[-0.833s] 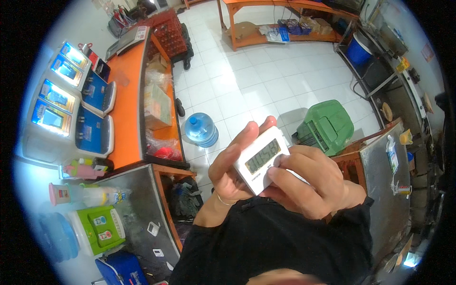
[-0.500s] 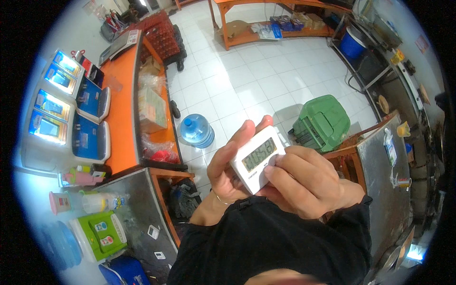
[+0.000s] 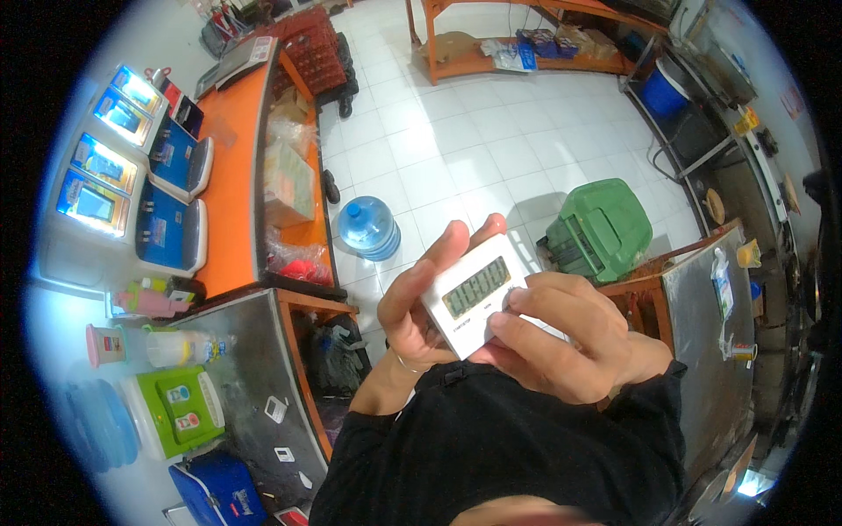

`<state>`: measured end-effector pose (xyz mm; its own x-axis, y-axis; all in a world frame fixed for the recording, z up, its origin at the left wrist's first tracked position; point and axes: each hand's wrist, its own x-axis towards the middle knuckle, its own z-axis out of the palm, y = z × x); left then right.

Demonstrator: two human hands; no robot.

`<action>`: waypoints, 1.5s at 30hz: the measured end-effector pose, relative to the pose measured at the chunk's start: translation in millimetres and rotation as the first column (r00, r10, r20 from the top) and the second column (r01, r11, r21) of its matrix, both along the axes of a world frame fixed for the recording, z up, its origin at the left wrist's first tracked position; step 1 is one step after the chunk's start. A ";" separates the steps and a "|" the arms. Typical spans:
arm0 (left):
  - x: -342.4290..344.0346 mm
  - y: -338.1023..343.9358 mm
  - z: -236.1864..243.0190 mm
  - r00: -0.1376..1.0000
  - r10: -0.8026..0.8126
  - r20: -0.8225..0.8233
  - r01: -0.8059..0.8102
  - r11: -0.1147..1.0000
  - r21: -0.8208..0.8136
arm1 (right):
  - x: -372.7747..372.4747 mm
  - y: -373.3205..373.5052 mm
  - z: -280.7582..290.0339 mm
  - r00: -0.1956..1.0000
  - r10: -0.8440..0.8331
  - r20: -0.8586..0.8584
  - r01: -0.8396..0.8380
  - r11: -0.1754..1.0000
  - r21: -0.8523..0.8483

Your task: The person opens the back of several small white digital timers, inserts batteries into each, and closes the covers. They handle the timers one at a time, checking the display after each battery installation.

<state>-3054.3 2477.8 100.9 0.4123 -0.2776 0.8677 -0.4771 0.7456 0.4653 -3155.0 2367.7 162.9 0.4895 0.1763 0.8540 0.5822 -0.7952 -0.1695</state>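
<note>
A white digital timer (image 3: 471,326) with a grey display is held up in front of my chest, its face tilted toward me. My left hand (image 3: 416,313) grips it from behind and along its left side, with fingertips showing past the top edge. At the timer's lower right, my right hand (image 3: 570,329) has its index finger and thumb on or right at the small buttons; the other fingers are curled. Part of my right hand lies behind the timer.
A blue water jug (image 3: 368,230) and a green lidded bin (image 3: 605,230) stand on the tiled floor. To the left are an orange counter (image 3: 235,131) and a dark table (image 3: 250,377) with small white devices, a green-topped dispenser (image 3: 180,412) and a blue bag (image 3: 217,491). A metal-topped table (image 3: 702,333) is at right.
The timer's display has gone from a running count to all zeros. My right index finger and thumb have shifted slightly over the buttons. The whole view has moved a little.
</note>
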 end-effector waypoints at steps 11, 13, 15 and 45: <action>0.4 -1.6 -6.1 0.999 -0.042 0.012 0.042 0.999 -0.032 | -4.9 -8.3 5.4 0.997 -0.002 -0.083 -0.004 0.998 -0.069; -1.0 -2.6 -6.1 0.999 -0.042 0.015 0.042 0.999 -0.026 | -5.7 -10.8 4.6 0.997 0.051 -0.060 -0.054 0.998 -0.035; -2.9 -3.8 -5.8 0.999 -0.043 0.015 0.043 0.999 -0.018 | -7.1 -13.1 3.4 0.996 0.077 -0.046 -0.077 0.997 -0.011; -10.2 -33.9 -8.2 0.991 -0.111 -0.076 0.108 0.993 -0.037 | -16.1 -35.7 3.6 0.918 0.267 -0.294 -0.084 0.854 0.513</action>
<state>-3064.5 2443.9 92.7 0.4478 -0.2968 0.8434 -0.3548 0.8068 0.4723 -3171.1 2332.0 166.5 0.7661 -0.0994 0.6349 0.5353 -0.4480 -0.7161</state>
